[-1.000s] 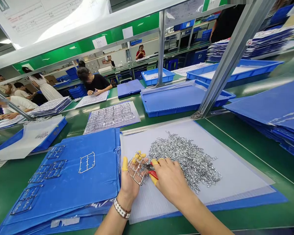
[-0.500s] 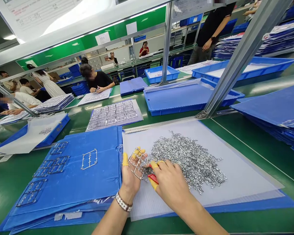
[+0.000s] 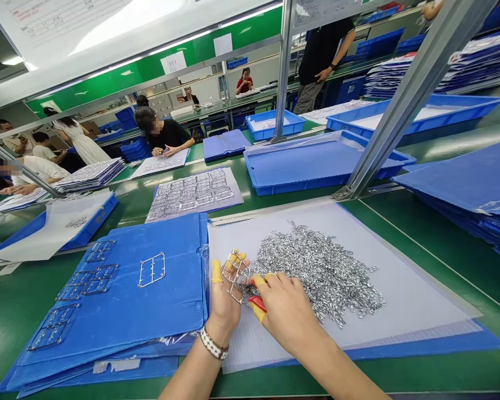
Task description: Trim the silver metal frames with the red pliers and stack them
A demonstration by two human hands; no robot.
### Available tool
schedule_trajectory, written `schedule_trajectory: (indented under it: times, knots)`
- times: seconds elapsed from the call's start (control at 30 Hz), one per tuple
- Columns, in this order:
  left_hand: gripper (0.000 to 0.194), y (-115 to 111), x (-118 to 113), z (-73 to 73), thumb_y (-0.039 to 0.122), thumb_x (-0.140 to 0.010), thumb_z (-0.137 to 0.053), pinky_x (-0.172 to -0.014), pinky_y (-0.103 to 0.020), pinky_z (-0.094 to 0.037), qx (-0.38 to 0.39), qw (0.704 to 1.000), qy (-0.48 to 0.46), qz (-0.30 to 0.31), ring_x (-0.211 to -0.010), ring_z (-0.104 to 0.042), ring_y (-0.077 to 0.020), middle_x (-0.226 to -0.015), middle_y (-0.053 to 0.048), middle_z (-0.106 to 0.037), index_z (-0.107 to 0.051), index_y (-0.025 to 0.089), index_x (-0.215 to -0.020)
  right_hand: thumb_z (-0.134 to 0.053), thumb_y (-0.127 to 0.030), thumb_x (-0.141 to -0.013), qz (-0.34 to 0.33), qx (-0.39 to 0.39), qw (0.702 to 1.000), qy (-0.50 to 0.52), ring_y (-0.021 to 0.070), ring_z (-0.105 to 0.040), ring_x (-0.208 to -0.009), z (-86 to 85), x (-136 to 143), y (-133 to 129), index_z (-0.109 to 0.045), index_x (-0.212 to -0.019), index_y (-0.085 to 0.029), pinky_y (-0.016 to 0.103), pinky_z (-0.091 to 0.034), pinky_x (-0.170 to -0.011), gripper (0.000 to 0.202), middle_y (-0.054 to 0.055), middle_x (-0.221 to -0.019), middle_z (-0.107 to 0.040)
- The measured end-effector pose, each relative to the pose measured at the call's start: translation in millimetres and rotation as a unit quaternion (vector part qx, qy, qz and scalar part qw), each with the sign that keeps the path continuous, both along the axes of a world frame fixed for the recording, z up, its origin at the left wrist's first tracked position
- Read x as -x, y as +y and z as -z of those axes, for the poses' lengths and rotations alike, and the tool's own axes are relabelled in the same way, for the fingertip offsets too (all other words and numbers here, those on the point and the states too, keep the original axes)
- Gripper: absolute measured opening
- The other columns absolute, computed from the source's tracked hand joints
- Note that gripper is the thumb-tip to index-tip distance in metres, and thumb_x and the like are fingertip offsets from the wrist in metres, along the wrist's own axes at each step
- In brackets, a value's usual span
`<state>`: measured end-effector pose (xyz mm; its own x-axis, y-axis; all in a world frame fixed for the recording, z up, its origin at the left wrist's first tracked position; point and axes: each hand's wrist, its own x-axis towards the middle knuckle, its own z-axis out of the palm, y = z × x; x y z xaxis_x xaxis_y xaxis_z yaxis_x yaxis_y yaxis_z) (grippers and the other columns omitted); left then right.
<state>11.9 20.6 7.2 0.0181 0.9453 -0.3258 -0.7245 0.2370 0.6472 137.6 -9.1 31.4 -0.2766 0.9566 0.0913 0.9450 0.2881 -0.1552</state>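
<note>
In my left hand [image 3: 225, 303], palm up with yellow finger covers, lies a small silver wire frame [image 3: 234, 289] with cross bars and small links on it; the thumb and fingers hold it. My right hand [image 3: 281, 305], also in yellow finger covers, is closed around red-handled pliers [image 3: 257, 303]. The pliers' tip meets the lower right side of the frame, though the jaws are too small to make out. Just behind and right of both hands is a large heap of small silver links [image 3: 316, 269] on a translucent white sheet [image 3: 408, 311].
On the blue boards [image 3: 150, 316] at left lie a pale wire frame [image 3: 152, 270] and several darker ones [image 3: 54, 326]. Beyond are a board covered with frames [image 3: 194, 191], a blue tray [image 3: 291, 186] and a slanting metal post [image 3: 416, 94]. A co-worker [image 3: 162, 130] sits across the bench.
Both hands stay together at the frame, with only a slight shift of the frame and pliers. In the background, a standing person has moved left.
</note>
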Motion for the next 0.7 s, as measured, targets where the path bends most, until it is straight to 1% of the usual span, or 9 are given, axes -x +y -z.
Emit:
schedule_trajectory:
  times: [0.27, 0.33, 0.4, 0.47, 0.53, 0.6, 0.63, 0.67, 0.7]
  knots:
    - [0.055, 3.4, 1.7, 0.8, 0.059, -0.084, -0.046, -0.067, -0.030, -0.052, 0.002, 1.000, 0.025, -0.018, -0.111, -0.055, -0.0262, -0.126, -0.013, -0.058, -0.063, 0.017, -0.114, -0.056, -0.023, -0.083, -0.006, -0.002, 1.000, 0.002, 0.0249, -0.059, -0.087, 2.9, -2.3, 2.0, -0.063, -0.104, -0.022, 0.036, -0.038, -0.072, 0.022, 0.008, -0.089, -0.066]
    - [0.055, 2.1, 3.4, 1.8, 0.059, -0.085, -0.045, -0.074, -0.033, -0.052, -0.016, 0.999, 0.040, -0.020, -0.114, -0.054, -0.0274, -0.127, -0.013, -0.058, -0.063, 0.018, -0.116, -0.057, -0.024, -0.081, 0.005, 0.013, 0.998, 0.057, 0.0253, -0.059, -0.089, 3.2, -9.6, 3.8, -0.064, -0.101, -0.021, 0.037, -0.040, -0.075, 0.021, 0.009, -0.091, -0.066]
    - [0.052, -1.9, 3.4, 1.1, 0.055, -0.084, -0.050, -0.086, -0.036, -0.049, -0.064, 0.994, 0.089, -0.023, -0.120, -0.049, -0.0282, -0.128, -0.012, -0.057, -0.062, 0.019, -0.119, -0.057, -0.029, -0.081, 0.021, 0.060, 0.980, 0.190, 0.0237, -0.058, -0.088, 4.3, -15.8, 7.6, -0.063, -0.100, -0.021, 0.037, -0.041, -0.077, 0.022, 0.007, -0.092, -0.066]
    - [0.049, -8.3, 1.3, -2.8, 0.046, -0.080, -0.061, -0.099, -0.038, -0.040, -0.139, 0.977, 0.162, -0.006, -0.125, -0.044, -0.0295, -0.130, -0.012, -0.056, -0.062, 0.019, -0.120, -0.055, -0.039, -0.082, 0.040, 0.141, 0.908, 0.393, 0.0195, -0.057, -0.078, 6.5, -17.5, 13.3, -0.060, -0.098, -0.021, 0.034, -0.043, -0.070, 0.025, 0.004, -0.085, -0.064]
    - [0.051, -15.4, -1.5, -8.8, 0.036, -0.072, -0.072, -0.109, -0.041, -0.029, -0.218, 0.948, 0.228, 0.035, -0.129, -0.038, -0.0327, -0.131, -0.014, -0.055, -0.064, 0.018, -0.119, -0.053, -0.050, -0.081, 0.065, 0.218, 0.779, 0.584, 0.0147, -0.052, -0.063, 9.6, -14.0, 20.1, -0.056, -0.092, -0.022, 0.029, -0.041, -0.059, 0.031, -0.001, -0.073, -0.059]
    - [0.059, -20.7, -1.8, -13.5, 0.032, -0.067, -0.076, -0.113, -0.045, -0.020, -0.287, 0.907, 0.298, 0.072, -0.131, -0.035, -0.0358, -0.129, -0.017, -0.054, -0.062, 0.017, -0.122, -0.060, -0.055, -0.075, 0.088, 0.254, 0.662, 0.700, 0.0112, -0.045, -0.054, 13.0, -8.0, 26.7, -0.052, -0.085, -0.021, 0.025, -0.036, -0.051, 0.037, -0.005, -0.064, -0.050]
    - [0.064, -22.1, -0.2, -14.2, 0.034, -0.066, -0.077, -0.113, -0.048, -0.017, -0.322, 0.878, 0.344, 0.083, -0.132, -0.033, -0.0366, -0.130, -0.017, -0.053, -0.060, 0.017, -0.125, -0.065, -0.055, -0.070, 0.096, 0.257, 0.628, 0.728, 0.0100, -0.043, -0.052, 14.6, -5.4, 29.3, -0.051, -0.084, -0.021, 0.024, -0.035, -0.050, 0.039, -0.006, -0.062, -0.047]
    - [0.069, -22.7, 2.5, -13.7, 0.037, -0.066, -0.077, -0.114, -0.050, -0.014, -0.352, 0.845, 0.394, 0.088, -0.134, -0.029, -0.0367, -0.134, -0.017, -0.050, -0.056, 0.018, -0.129, -0.069, -0.053, -0.067, 0.100, 0.251, 0.615, 0.741, 0.0094, -0.043, -0.052, 15.9, -3.5, 31.4, -0.051, -0.085, -0.020, 0.024, -0.035, -0.049, 0.041, -0.007, -0.062, -0.047]
    - [0.074, -22.5, 6.1, -12.1, 0.041, -0.067, -0.075, -0.114, -0.052, -0.010, -0.373, 0.812, 0.440, 0.084, -0.137, -0.025, -0.0363, -0.140, -0.015, -0.045, -0.052, 0.020, -0.133, -0.071, -0.050, -0.066, 0.099, 0.237, 0.622, 0.739, 0.0095, -0.044, -0.053, 16.9, -2.5, 32.6, -0.052, -0.086, -0.020, 0.024, -0.036, -0.051, 0.041, -0.006, -0.064, -0.048]
